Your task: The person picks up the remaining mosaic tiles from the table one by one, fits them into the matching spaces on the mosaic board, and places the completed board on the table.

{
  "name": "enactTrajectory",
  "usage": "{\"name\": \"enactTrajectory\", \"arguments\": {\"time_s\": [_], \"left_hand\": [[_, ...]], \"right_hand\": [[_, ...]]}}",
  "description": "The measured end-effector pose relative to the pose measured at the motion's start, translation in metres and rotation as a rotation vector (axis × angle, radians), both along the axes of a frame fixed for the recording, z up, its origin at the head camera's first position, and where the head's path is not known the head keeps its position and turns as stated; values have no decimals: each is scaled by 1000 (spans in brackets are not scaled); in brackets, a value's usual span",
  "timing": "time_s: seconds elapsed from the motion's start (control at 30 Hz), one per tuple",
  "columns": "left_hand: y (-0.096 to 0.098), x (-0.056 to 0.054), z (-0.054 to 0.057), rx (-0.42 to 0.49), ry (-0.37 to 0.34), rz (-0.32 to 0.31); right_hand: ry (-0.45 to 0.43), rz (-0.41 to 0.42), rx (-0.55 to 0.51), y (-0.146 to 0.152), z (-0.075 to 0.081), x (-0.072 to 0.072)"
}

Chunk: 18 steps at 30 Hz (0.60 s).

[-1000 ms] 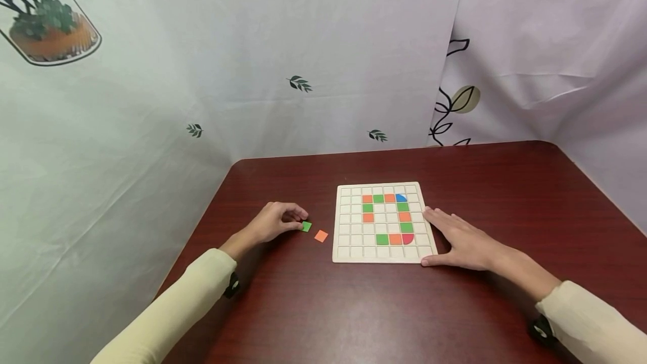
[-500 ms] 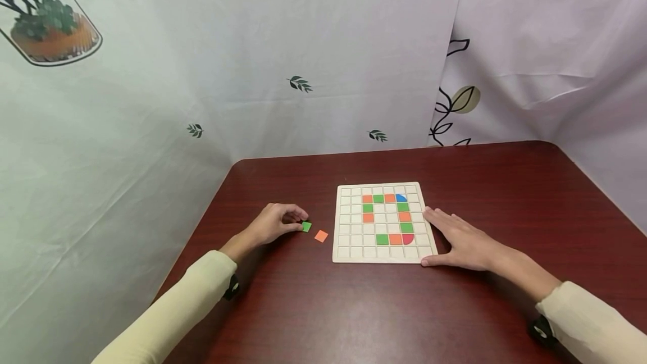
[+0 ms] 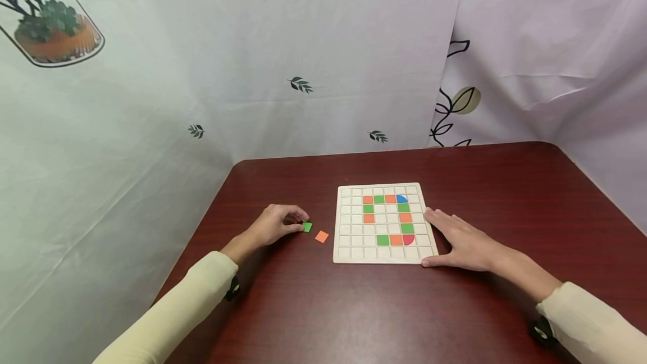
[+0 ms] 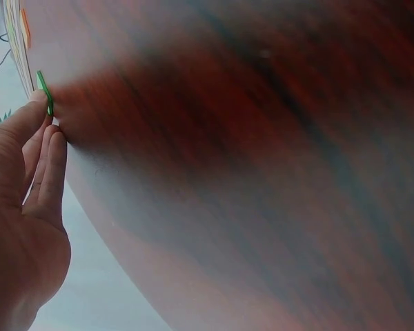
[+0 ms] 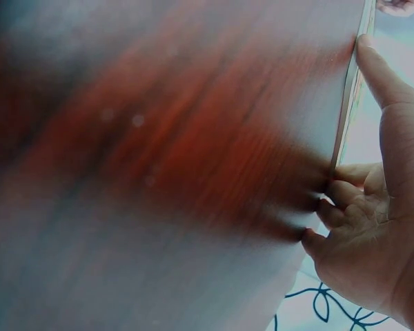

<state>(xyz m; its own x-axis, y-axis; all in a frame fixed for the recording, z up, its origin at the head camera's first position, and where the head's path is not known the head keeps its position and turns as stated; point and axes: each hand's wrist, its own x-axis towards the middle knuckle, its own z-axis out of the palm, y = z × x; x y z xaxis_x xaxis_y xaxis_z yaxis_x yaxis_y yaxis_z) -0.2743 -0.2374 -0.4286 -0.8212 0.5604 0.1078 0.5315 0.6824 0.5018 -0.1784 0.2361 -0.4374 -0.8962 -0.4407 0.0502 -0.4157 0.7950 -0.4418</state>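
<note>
At the left of the board, my left hand (image 3: pixel 275 223) pinches a small green square tile (image 3: pixel 307 227) between thumb and fingertips, low over the table. In the left wrist view the same green tile (image 4: pixel 44 93) is seen nearly edge-on at the thumb tip. An orange square tile (image 3: pixel 322 236) lies flat between that hand and the pale wooden grid board (image 3: pixel 349 251). My right hand (image 3: pixel 467 243) rests with fingers extended against the board's right side, its thumb at the near right corner. The right wrist view shows the thumb (image 5: pixel 383 72) touching the board's edge.
Orange and green tiles form a broken outline on the board, with a blue quarter-round piece (image 3: pixel 401 199) and a red quarter-round piece (image 3: pixel 408 239) at two corners. The dark red-brown table (image 3: pixel 323 308) ends at a patterned cloth backdrop (image 3: pixel 333 60).
The view has shifted very slightly. Both hands, the green tile and the board stay essentially where they were.
</note>
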Motion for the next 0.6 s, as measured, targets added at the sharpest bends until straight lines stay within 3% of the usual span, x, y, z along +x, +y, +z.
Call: {"name": "enactTrajectory", "arguments": {"time_s": [0.6], "left_hand": [[1,1,3,-10,27,2]], "right_hand": [[1,1,2,-1,0,0]]}}
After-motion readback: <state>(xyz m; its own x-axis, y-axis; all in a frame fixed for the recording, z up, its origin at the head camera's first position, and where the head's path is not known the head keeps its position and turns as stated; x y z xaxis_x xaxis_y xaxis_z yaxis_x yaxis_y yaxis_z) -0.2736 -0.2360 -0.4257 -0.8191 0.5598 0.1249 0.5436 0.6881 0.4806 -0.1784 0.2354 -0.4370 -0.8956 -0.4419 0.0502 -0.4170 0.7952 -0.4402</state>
